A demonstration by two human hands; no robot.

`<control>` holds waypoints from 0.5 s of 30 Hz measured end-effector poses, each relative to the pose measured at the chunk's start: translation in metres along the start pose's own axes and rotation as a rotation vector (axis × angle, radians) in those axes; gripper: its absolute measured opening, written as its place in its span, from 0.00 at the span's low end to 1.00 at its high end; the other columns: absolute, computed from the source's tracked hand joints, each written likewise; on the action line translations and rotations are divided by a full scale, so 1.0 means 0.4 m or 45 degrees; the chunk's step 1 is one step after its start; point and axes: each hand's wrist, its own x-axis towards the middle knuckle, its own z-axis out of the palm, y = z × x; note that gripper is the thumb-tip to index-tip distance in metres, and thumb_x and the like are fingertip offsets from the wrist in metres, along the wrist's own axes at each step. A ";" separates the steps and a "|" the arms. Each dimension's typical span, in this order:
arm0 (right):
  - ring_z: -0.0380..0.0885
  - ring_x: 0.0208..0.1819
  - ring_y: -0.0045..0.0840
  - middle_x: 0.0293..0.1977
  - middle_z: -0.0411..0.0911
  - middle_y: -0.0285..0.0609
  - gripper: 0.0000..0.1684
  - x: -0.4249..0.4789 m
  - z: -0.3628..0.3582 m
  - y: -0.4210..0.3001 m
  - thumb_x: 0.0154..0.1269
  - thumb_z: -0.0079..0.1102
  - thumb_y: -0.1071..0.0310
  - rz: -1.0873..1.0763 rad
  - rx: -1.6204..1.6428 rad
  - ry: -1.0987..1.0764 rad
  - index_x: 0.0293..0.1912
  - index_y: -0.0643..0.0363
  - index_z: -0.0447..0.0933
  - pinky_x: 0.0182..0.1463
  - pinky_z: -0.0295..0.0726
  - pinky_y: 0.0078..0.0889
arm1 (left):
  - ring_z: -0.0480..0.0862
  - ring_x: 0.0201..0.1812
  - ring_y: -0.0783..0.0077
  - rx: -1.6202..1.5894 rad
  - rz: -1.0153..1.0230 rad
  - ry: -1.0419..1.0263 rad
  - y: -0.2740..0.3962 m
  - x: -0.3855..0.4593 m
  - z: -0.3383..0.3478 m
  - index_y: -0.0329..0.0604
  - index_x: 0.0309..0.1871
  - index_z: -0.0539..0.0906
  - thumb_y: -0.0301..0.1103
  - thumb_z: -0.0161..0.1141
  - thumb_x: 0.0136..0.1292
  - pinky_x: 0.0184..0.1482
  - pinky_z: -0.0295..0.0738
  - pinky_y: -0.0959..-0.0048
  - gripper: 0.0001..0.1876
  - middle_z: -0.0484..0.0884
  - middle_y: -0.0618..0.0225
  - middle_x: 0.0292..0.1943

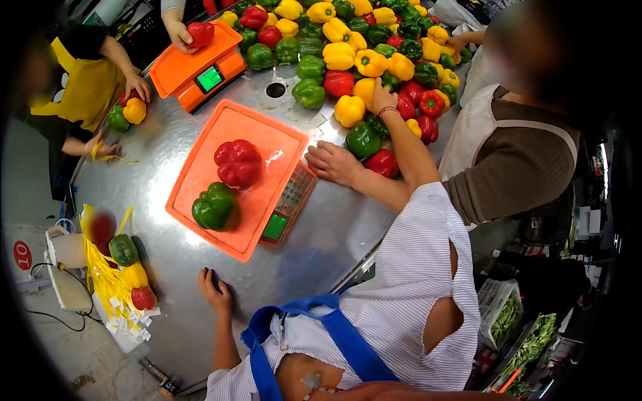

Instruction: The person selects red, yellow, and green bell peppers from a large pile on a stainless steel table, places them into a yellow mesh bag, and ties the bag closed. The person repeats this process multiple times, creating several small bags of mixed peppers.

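My right hand (382, 99) reaches into the heap of bell peppers, its fingers against a yellow bell pepper (363, 90); part of the grip is hidden. My left hand (215, 292) rests on the steel table (185, 280) near its front edge, holding nothing, fingers somewhat apart. Between my hands stands an orange weighing scale (200, 165) with a lit green display. On its pan lie a red bell pepper (238, 163) and a green bell pepper (214, 205), side by side. Just right of the scale, a co-worker's hand (333, 163) lies on the table.
A second orange scale (195, 75) stands at the back, where another person's hand (179, 35) holds a red pepper (201, 34). At the left, a person in a yellow apron (90, 82) handles peppers. Yellow tag ties (105, 280) lie beside stacked peppers at the table's left edge.
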 end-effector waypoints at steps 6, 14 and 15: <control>0.72 0.49 0.36 0.51 0.67 0.53 0.51 0.008 0.000 -0.002 0.42 0.65 0.50 -0.117 0.252 0.168 0.61 0.58 0.50 0.55 0.63 0.45 | 0.67 0.54 0.50 0.057 0.021 0.011 -0.001 -0.005 0.005 0.32 0.47 0.71 0.24 0.49 0.47 0.57 0.59 0.60 0.20 0.68 0.50 0.53; 0.73 0.47 0.34 0.49 0.69 0.52 0.47 0.123 -0.108 0.004 0.42 0.66 0.51 -0.564 0.503 -0.137 0.59 0.62 0.56 0.52 0.68 0.38 | 0.68 0.53 0.53 0.088 -0.025 0.049 -0.001 -0.003 -0.011 0.36 0.45 0.73 0.24 0.51 0.45 0.56 0.59 0.61 0.19 0.70 0.54 0.51; 0.73 0.47 0.33 0.49 0.69 0.52 0.47 0.128 -0.148 -0.012 0.42 0.66 0.51 -0.662 0.593 -0.209 0.58 0.62 0.57 0.52 0.68 0.38 | 0.68 0.53 0.53 0.078 -0.036 0.063 -0.002 -0.012 -0.008 0.36 0.45 0.73 0.25 0.51 0.45 0.56 0.59 0.61 0.19 0.71 0.55 0.50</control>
